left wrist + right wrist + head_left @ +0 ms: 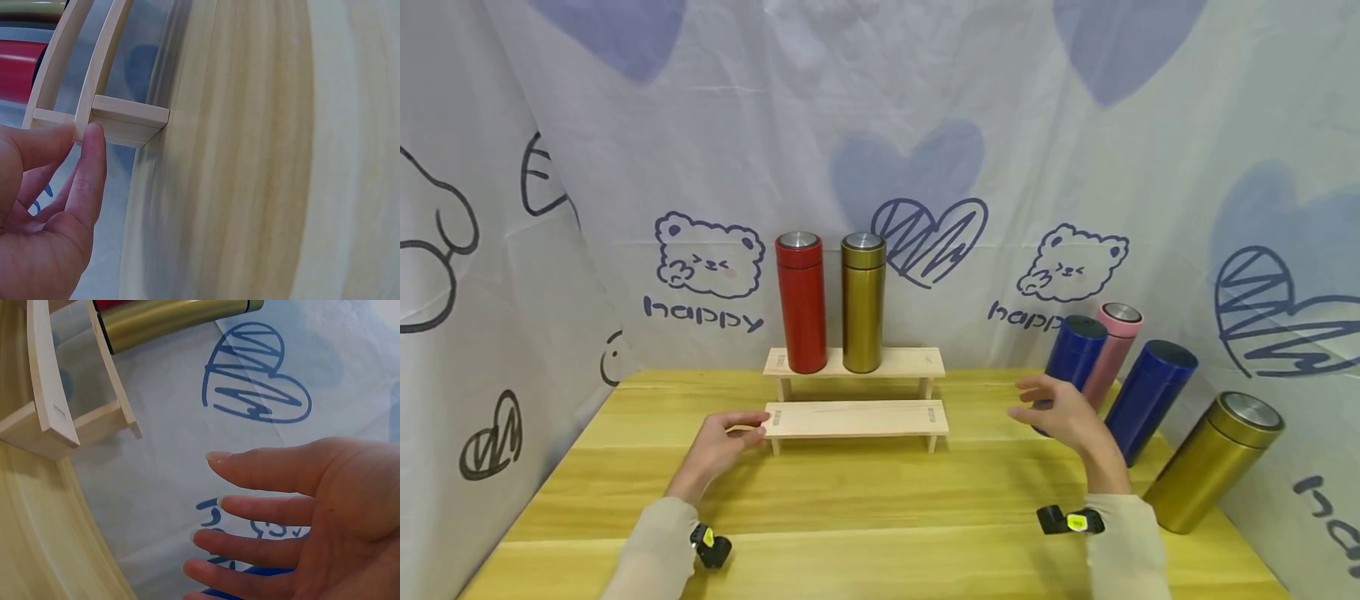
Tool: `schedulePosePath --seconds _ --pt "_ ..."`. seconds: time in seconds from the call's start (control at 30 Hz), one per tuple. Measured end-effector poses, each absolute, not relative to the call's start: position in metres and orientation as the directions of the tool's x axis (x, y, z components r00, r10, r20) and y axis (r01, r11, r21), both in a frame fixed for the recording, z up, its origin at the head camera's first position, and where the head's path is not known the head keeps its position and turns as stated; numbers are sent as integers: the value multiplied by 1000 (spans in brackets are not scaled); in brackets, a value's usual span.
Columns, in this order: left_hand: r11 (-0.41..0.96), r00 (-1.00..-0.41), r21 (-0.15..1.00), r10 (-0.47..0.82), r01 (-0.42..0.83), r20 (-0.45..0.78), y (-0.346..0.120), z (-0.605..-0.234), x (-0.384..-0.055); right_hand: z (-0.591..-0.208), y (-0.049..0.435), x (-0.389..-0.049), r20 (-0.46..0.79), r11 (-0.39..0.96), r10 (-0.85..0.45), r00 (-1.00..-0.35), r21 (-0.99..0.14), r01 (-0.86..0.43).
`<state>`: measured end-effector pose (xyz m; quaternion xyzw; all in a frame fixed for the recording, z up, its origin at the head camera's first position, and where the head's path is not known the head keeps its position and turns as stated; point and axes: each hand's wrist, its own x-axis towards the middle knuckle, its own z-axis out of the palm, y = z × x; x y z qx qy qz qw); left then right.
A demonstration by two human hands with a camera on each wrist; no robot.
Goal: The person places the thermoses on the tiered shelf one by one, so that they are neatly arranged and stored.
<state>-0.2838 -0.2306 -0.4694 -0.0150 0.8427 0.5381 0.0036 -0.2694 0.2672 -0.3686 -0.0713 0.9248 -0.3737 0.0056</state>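
Observation:
My left hand (721, 446) pinches the left end of the lower board (857, 419) of a two-step wooden rack, thumb and a finger on its edge. On the upper board (910, 361) stand a red thermos (802, 308) and a gold thermos (863, 312), both upright with silver tops. Over to the right, my right hand (1063, 417) is held with its fingers apart and nothing between them, as the right wrist view also shows. It is nearest to a blue thermos (1075, 354), which it partly hides in the head view.
Right of the right hand stand a pink thermos (1112, 350), another blue thermos (1150, 404) and a second gold thermos (1217, 458). Everything is on a wood-grain table (865, 533). A white cloth (985, 50) with hearts and bears hangs behind and at the sides.

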Motion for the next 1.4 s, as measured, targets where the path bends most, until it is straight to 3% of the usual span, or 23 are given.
schedulePosePath --seconds 0.2,0.57,1.4 --pt "414 -1000 910 -20 -23 -16 -231 -472 -283 -375 277 -272 58 727 -73 -996 -680 -93" --pt "411 -1000 911 -29 -22 -11 -231 -471 -284 -385 302 -278 -75 700 84 -994 -705 112" --pt "412 -1000 911 -24 -17 -8 -232 -471 -285 -402 329 -287 -85 758 180 -980 -623 193"
